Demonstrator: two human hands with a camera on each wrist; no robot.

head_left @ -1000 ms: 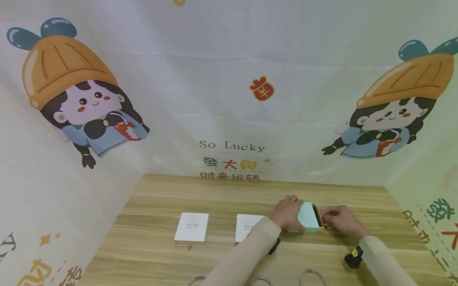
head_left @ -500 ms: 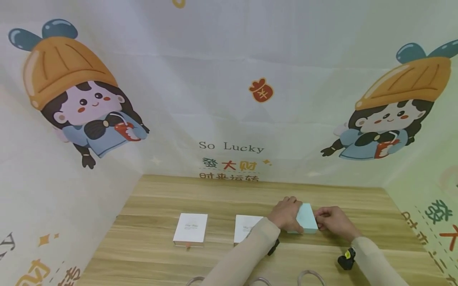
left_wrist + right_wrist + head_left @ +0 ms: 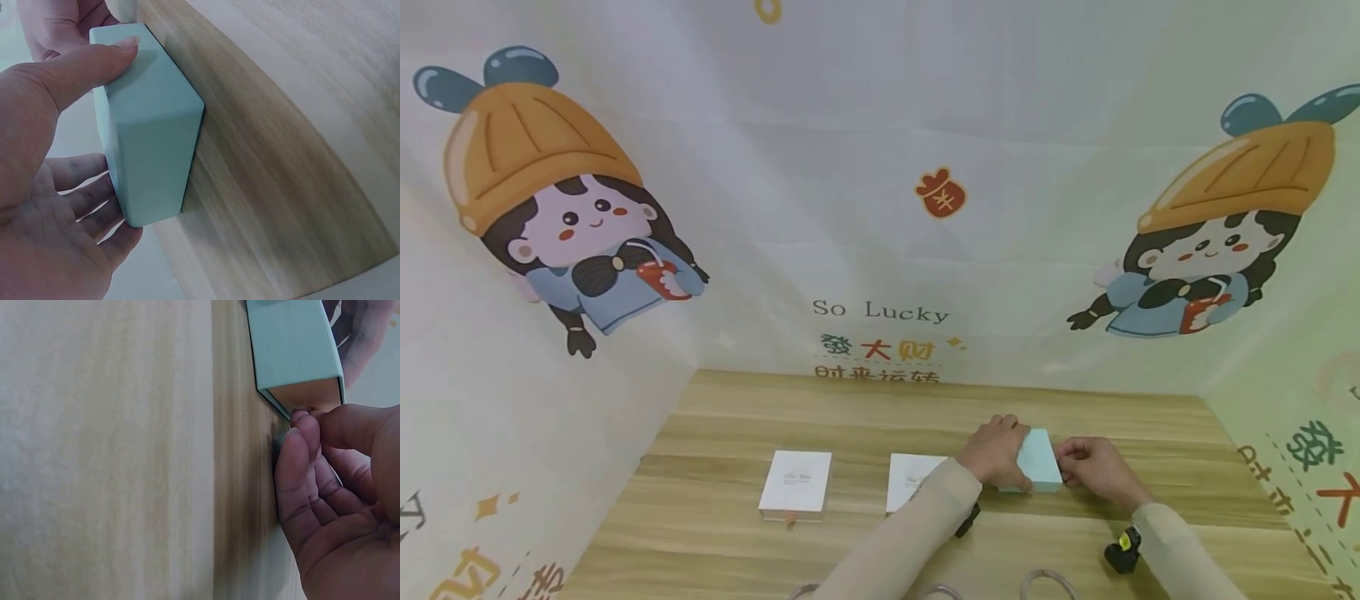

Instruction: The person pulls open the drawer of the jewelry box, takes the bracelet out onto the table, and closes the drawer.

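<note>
My left hand (image 3: 996,457) grips a pale turquoise drawer box (image 3: 1041,461) that lies on the wooden table. In the left wrist view its thumb (image 3: 94,69) lies along one long side, and the other fingers (image 3: 100,203) bear on the opposite side. At the box's right end is my right hand (image 3: 1097,468), its thumb (image 3: 350,428) and forefinger pinching close against the tan drawer front (image 3: 303,394). The fingertips hide what is between them. The drawer sits inside its sleeve, its front about level with the sleeve's edge.
Two white drawer boxes with printed lids lie to the left: one (image 3: 795,482) with an orange tab, the other (image 3: 910,477) partly behind my left sleeve (image 3: 910,533). Several clear rings (image 3: 1048,572) show at the near edge. Printed cloth (image 3: 760,208) encloses the table's back and sides.
A second ago the drawer stuck out on the right with a dark interior showing. My right hand has moved left with it, and it now sits inside the sleeve. My left hand keeps its grip.
</note>
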